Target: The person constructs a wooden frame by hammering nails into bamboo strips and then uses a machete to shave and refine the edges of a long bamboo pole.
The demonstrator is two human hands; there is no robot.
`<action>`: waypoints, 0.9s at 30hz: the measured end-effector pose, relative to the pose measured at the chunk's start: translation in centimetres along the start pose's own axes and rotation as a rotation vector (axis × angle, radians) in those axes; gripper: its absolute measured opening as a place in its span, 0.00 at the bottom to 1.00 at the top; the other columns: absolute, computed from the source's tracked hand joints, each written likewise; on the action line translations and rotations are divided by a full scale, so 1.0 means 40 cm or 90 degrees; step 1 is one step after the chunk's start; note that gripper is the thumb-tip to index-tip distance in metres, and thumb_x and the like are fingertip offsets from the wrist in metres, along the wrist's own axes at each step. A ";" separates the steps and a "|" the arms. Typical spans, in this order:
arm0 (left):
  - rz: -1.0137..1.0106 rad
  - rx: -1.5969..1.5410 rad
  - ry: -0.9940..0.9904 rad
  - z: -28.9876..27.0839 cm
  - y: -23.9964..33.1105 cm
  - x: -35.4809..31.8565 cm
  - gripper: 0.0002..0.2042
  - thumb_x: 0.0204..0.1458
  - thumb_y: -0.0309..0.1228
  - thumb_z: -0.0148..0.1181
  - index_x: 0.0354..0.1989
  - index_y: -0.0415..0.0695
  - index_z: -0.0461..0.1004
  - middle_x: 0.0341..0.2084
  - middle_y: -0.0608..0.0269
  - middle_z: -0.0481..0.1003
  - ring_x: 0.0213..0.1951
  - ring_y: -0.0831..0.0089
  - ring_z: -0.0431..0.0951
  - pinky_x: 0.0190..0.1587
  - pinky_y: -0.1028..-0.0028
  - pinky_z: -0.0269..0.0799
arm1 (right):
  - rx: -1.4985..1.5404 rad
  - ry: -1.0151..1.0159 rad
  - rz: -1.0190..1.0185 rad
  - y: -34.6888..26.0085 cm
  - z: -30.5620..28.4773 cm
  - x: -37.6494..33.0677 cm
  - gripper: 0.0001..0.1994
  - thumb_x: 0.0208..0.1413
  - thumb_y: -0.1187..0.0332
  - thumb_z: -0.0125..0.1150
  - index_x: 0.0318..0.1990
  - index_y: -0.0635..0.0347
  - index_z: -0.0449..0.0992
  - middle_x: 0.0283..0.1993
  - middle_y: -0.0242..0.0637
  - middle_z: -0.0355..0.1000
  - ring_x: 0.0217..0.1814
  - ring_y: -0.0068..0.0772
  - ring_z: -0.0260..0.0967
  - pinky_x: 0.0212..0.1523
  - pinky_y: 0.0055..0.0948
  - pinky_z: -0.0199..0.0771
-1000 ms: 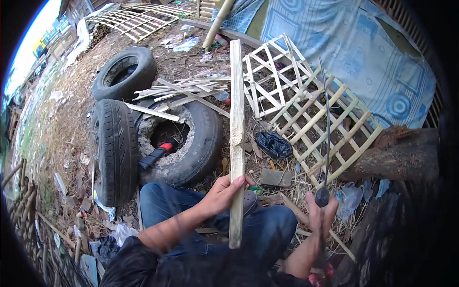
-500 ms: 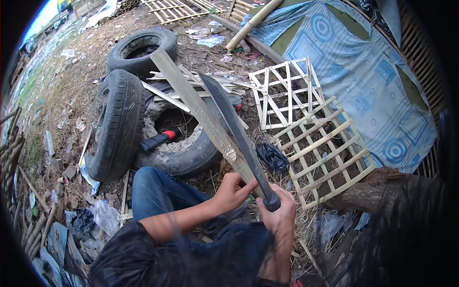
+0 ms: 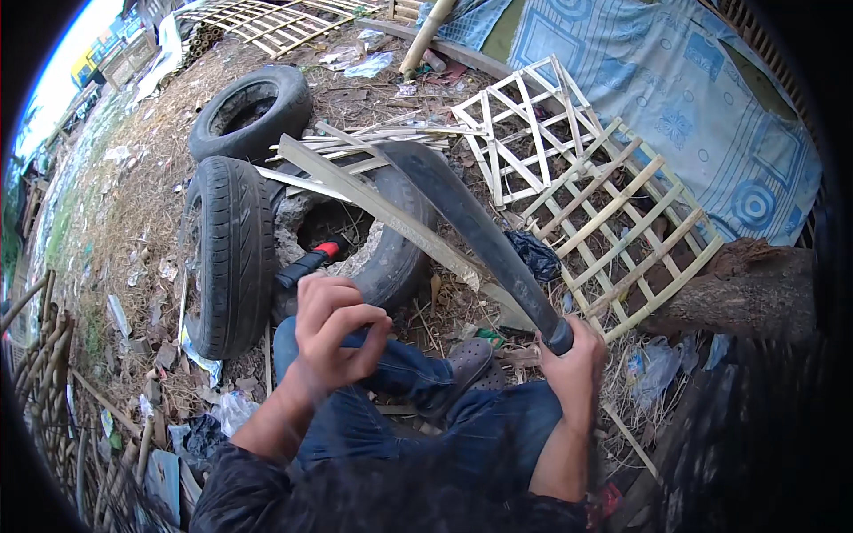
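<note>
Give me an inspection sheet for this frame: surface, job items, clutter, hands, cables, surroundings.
Surface: bare ground strewn with dry straw and litter.
Job's things: long dark machete crossing a pale split bamboo strip.
Clutter: three worn tyres, loose bamboo slats, a red-and-black tool in the tyre hollow, plastic scraps.
Hands: right hand closed on the machete handle; left hand raised, fingers curled, holding nothing visible.
Cables: nothing seen.
Surroundings: bamboo lattice panels, blue patterned cloth, a log, stick fence at left.

no packages, labels, signs or screens
</note>
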State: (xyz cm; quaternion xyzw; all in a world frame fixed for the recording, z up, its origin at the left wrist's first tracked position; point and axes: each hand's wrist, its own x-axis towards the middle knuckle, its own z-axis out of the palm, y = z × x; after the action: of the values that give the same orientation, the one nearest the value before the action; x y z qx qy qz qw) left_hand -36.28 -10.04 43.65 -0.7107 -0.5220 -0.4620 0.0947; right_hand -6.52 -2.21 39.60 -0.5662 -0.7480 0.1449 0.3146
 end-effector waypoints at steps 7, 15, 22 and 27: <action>0.051 0.445 -0.227 -0.067 -0.054 0.185 0.27 0.41 0.36 0.69 0.52 0.49 0.70 0.44 0.62 0.71 0.55 0.63 0.69 0.63 0.56 0.52 | -0.101 0.011 -0.077 0.018 -0.041 -0.003 0.14 0.29 0.75 0.68 0.29 0.61 0.73 0.28 0.42 0.73 0.35 0.48 0.70 0.48 0.42 0.65; -0.013 0.236 -0.697 0.000 -0.143 0.088 0.11 0.50 0.36 0.60 0.27 0.39 0.76 0.14 0.51 0.72 0.22 0.52 0.76 0.29 0.59 0.73 | -0.158 -0.029 -0.003 0.035 -0.061 -0.006 0.16 0.27 0.74 0.72 0.29 0.60 0.74 0.35 0.38 0.75 0.41 0.42 0.72 0.59 0.42 0.59; -0.234 -0.295 -0.782 0.144 -0.075 -0.056 0.09 0.57 0.31 0.55 0.39 0.37 0.74 0.20 0.46 0.72 0.25 0.55 0.75 0.30 0.61 0.67 | -0.257 0.162 -0.064 0.036 -0.113 -0.030 0.15 0.28 0.76 0.68 0.28 0.63 0.73 0.51 0.38 0.71 0.55 0.44 0.67 0.55 0.44 0.64; -0.353 -0.493 -0.778 0.280 0.122 -0.073 0.09 0.59 0.28 0.51 0.42 0.35 0.70 0.22 0.41 0.71 0.28 0.43 0.72 0.31 0.60 0.67 | -0.163 0.006 0.044 0.059 -0.143 -0.125 0.15 0.27 0.71 0.67 0.28 0.60 0.72 0.28 0.37 0.73 0.32 0.45 0.72 0.35 0.39 0.70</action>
State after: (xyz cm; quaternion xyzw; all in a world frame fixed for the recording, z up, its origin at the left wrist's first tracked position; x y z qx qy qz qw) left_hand -26.06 -7.16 36.91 -0.6654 -0.4415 -0.1444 -0.5844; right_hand -0.29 -6.95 41.06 -0.6281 -0.7387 0.0561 0.2380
